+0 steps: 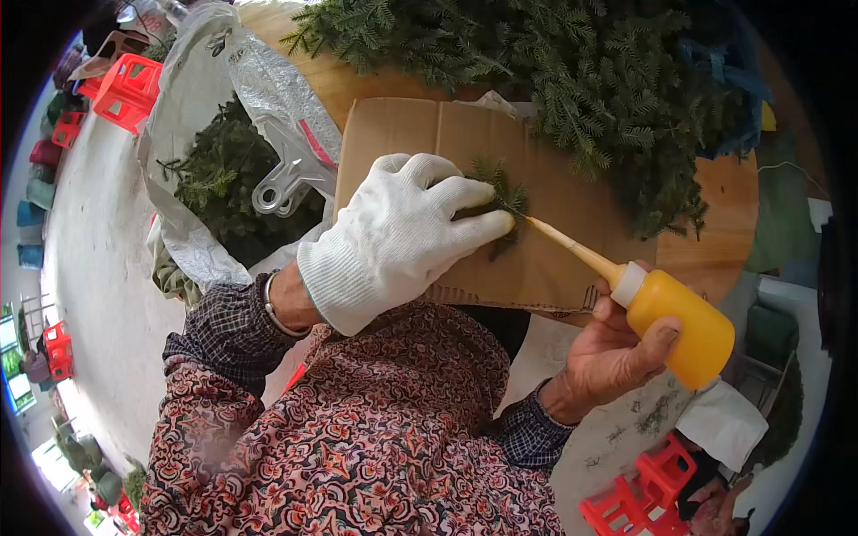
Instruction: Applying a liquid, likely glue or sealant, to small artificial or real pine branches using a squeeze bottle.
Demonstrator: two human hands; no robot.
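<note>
My left hand [402, 223], in a white knit glove with bare fingertips, is closed over a piece of brown cardboard [384, 143]. Its finger and thumb tips pinch a small green fir-like sprig [508, 192], partly hidden by the fingers. In my bare right hand [617, 357] is a yellow squeeze bottle [684, 322] with a pale collar and a long tapered nozzle. The bottle tilts toward the left hand, and its nozzle tip is at the sprig's stem, close to the fingertips. Whether the tip touches the stem I cannot tell.
A big heap of green sprigs [608, 80] covers the far side of the wooden table [715, 210]. To the left, an open plastic bag [286, 89] holds more greenery [228, 165], with a large clear clip [290, 174] at its edge. Red stools [130, 89] stand about the floor.
</note>
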